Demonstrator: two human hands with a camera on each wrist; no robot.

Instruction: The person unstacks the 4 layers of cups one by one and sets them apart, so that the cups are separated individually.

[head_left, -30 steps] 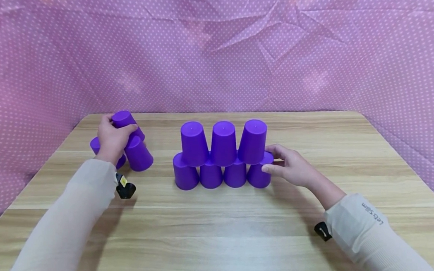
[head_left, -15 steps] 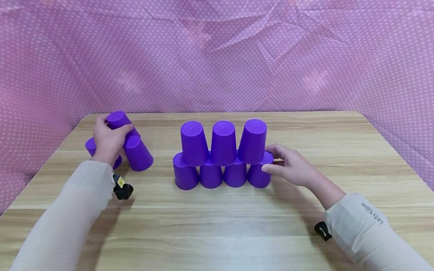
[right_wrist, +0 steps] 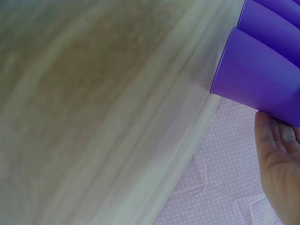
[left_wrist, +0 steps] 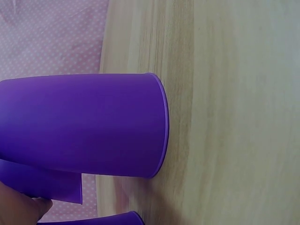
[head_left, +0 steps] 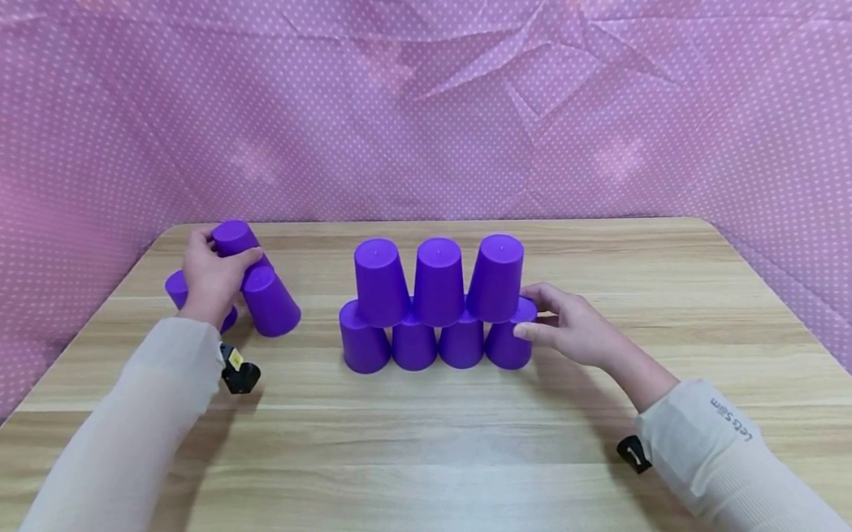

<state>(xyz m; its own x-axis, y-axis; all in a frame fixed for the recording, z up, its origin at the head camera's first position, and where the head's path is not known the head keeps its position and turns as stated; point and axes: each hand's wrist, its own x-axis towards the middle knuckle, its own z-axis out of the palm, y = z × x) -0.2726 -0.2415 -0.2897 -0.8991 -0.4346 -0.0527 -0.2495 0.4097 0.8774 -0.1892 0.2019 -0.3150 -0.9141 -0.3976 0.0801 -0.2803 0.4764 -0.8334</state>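
Observation:
At the left of the table in the head view, my left hand (head_left: 210, 279) grips an upside-down purple cup (head_left: 235, 239) between thumb and fingers. That cup sits at the top of two lower purple cups, a right one (head_left: 271, 302) and a left one (head_left: 176, 286) partly hidden by the hand. My right hand (head_left: 573, 328) is at the right end of a two-level cup wall. Its fairly straight fingers (right_wrist: 265, 136) touch the side of the end bottom cup (right_wrist: 262, 77). Three upside-down cups, including a middle one (head_left: 439, 283), stand on a row of several.
The wood-grain table (head_left: 414, 460) has its far edge close to a pink dotted cloth (head_left: 406, 118), which hangs behind and at both sides. A gap of bare table separates the left cups from the wall. Black devices (head_left: 241, 376) are on both wrists.
My left hand has shifted slightly left with the upper cup, and the lower left cup has slid a little left too. The right hand and the cup wall stay as they were.

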